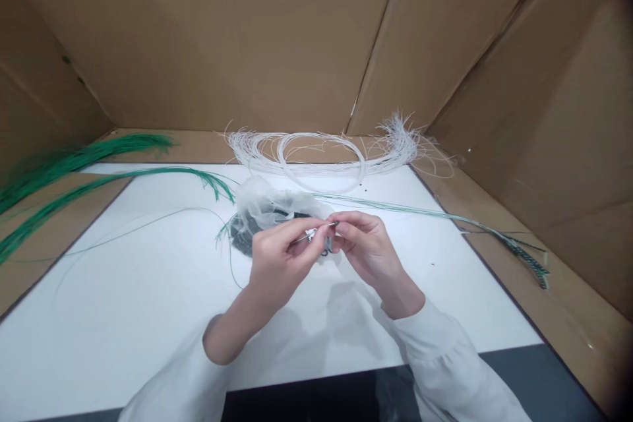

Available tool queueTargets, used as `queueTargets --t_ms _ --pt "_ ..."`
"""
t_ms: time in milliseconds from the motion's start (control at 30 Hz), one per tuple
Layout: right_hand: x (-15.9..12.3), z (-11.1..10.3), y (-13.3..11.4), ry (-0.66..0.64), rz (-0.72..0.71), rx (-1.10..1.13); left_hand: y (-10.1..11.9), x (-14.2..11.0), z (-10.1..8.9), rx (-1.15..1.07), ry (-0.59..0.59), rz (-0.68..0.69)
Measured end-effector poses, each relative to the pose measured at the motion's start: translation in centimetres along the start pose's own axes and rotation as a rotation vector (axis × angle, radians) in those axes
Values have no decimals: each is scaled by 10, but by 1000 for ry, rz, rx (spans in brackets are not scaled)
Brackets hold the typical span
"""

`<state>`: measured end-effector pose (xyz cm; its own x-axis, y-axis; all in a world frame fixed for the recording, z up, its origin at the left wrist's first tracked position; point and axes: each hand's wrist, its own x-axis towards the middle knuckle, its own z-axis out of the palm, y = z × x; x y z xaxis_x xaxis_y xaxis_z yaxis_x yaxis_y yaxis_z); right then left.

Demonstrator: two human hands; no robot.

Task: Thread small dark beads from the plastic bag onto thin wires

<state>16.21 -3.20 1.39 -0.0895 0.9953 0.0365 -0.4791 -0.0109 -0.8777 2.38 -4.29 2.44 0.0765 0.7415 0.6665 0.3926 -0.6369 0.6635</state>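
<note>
My left hand (pixel 281 247) and my right hand (pixel 363 244) meet at the middle of the white sheet (pixel 123 290), fingertips pinched together. Between them is a thin white strand (pixel 316 232) with a small green tip; both hands grip it. Just behind the hands lies a crumpled clear plastic bag (pixel 267 204) with dark small items inside. A single green strand (pixel 395 208) runs from the hands off to the right.
A coiled bundle of white strands (pixel 321 151) lies at the back of the sheet. Green strand bundles (pixel 74 165) fan in from the left. A finished dark-tipped bunch (pixel 529 260) lies at the right. Cardboard walls (pixel 247 33) enclose the bench.
</note>
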Motion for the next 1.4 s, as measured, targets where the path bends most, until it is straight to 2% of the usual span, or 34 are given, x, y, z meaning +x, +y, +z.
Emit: queueTargets --t_ms 300,500,600,967,1233,1400 --pt "1 -4 2 -19 -59 -65 0 1 0 44 -5 -21" --pt "0 -9 0 -19 -217 -318 -3 4 -3 130 -54 60" --pt "-1 -10 -1 -12 -248 -390 -5 4 -3 145 -67 103" --pt "-1 -10 -2 -5 -273 -427 -11 3 -1 144 -46 177" --pt "-1 -10 -1 3 -285 -447 -12 3 -1 141 -58 165" --pt "-2 -12 -1 5 -352 -535 -11 3 -1 158 -58 148"
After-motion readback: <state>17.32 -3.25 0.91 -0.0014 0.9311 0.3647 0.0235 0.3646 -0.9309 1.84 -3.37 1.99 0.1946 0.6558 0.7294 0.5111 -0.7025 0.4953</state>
